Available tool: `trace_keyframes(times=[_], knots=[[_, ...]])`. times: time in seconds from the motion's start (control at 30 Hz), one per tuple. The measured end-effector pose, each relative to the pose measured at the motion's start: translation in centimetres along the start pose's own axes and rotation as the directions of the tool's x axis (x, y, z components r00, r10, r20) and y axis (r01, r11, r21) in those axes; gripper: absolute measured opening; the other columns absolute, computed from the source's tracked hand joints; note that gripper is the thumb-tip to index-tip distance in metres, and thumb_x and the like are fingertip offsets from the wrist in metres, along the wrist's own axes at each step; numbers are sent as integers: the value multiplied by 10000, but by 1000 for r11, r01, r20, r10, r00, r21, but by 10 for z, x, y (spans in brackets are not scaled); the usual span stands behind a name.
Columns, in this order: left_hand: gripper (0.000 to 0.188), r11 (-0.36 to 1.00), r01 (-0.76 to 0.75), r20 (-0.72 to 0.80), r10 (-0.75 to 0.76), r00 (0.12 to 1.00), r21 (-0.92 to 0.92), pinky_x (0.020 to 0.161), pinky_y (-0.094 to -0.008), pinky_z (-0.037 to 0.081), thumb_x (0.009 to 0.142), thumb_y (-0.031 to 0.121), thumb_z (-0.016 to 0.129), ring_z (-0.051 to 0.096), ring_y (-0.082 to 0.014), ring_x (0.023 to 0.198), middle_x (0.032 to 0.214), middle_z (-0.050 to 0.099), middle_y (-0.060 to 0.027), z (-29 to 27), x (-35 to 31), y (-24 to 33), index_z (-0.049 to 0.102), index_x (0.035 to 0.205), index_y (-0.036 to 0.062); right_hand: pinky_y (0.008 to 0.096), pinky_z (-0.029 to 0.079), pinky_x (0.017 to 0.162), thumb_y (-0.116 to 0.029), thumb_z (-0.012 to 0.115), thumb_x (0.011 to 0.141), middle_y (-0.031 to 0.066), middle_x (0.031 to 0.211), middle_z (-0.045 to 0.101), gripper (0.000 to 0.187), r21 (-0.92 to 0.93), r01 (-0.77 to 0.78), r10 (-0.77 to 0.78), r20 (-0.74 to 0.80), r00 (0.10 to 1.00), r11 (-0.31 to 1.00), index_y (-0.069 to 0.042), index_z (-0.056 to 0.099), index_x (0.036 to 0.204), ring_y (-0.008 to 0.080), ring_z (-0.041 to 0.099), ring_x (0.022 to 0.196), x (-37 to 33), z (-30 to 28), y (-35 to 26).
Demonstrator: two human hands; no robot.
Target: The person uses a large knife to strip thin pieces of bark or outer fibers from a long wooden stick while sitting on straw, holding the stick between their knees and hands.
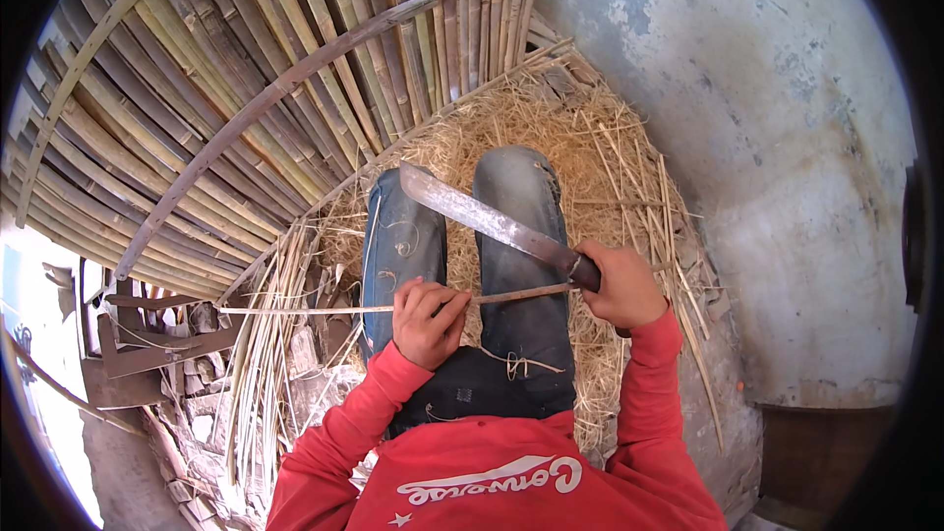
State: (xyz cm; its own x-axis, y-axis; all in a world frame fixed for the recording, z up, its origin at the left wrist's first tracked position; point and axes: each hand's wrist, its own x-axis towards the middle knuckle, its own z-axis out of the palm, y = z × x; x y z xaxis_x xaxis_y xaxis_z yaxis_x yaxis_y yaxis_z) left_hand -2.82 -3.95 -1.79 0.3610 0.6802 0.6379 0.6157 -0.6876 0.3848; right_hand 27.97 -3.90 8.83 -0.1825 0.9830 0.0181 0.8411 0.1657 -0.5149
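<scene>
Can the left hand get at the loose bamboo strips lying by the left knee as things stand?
Probably yes, but not freely. The left hand is closed on a thin bamboo strip that the right hand is working with a machete. The loose strips lie just left of it with nothing between, but it would have to let go first.

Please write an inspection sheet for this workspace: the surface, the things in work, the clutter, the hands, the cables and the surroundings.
Surface: heap of straw-like shavings under the seated person's legs.
Job's things: thin bamboo strip across the knees; long knife, blade pointing up-left.
Clutter: loose slivers and wood scraps on the left.
Hands: left hand closed on the strip; right hand closed on the knife handle.
Cables: nothing seen.
Surroundings: bamboo slat panel with curved ribs ahead-left; stained plaster wall on the right.
</scene>
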Motion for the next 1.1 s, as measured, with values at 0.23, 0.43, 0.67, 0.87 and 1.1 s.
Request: trace_keyframes(times=[0.23, 0.43, 0.67, 0.87, 1.1], knots=[[347, 1000, -5, -4, 5, 1000, -17, 977, -501, 482, 755, 51, 828, 650, -227, 984, 996, 669, 2, 1, 0, -1, 764, 1089, 121, 508, 509, 694, -36, 755, 692, 217, 817, 686, 396, 11, 3, -3, 12, 1000, 1000, -85, 662, 1074, 459, 675, 800, 0, -2, 1], [365, 997, -40, 5, 40, 999, -59, 905, -450, 507, 742, 35, 838, 658, -247, 941, 970, 673, -19, -4, 4, -10, 762, 1090, 114, 518, 513, 714, -40, 755, 713, 208, 814, 691, 397, 14, -13, 13, -10, 1000, 1000, -91, 666, 1096, 454, 681, 815, -1, -2, 7], [307, 997, -25, 64, 30, 997, -77, 565, -381, 490, 778, 59, 856, 636, -248, 630, 760, 672, -53, -29, 5, -41, 795, 1076, 102, 478, 539, 840, 8, 775, 714, 207, 1107, 687, 409, -3, 66, -65, -272, 960, 998, -45, 673, 1106, 416, 690, 985, 3, -12, 12], [193, 961, 265, 177, -249, 952, -78, 573, -367, 493, 874, 50, 796, 622, -300, 587, 779, 683, -123, -33, 19, -34, 780, 1066, 36, 433, 546, 829, -34, 864, 708, 193, 1054, 667, 411, -107, 108, -149, -551, 821, 988, -4, 665, 1067, 336, 704, 928, 9, -4, 1], [210, 896, 332, 122, -309, 943, -296, 642, -391, 510, 911, 2, 695, 669, -340, 699, 832, 695, -187, 1, 53, -17, 750, 1113, -5, 384, 554, 670, -153, 937, 726, 156, 809, 684, 437, 148, -12, 76, -428, 901, 989, -16, 673, 1046, 328, 702, 718, 8, 19, -2]])
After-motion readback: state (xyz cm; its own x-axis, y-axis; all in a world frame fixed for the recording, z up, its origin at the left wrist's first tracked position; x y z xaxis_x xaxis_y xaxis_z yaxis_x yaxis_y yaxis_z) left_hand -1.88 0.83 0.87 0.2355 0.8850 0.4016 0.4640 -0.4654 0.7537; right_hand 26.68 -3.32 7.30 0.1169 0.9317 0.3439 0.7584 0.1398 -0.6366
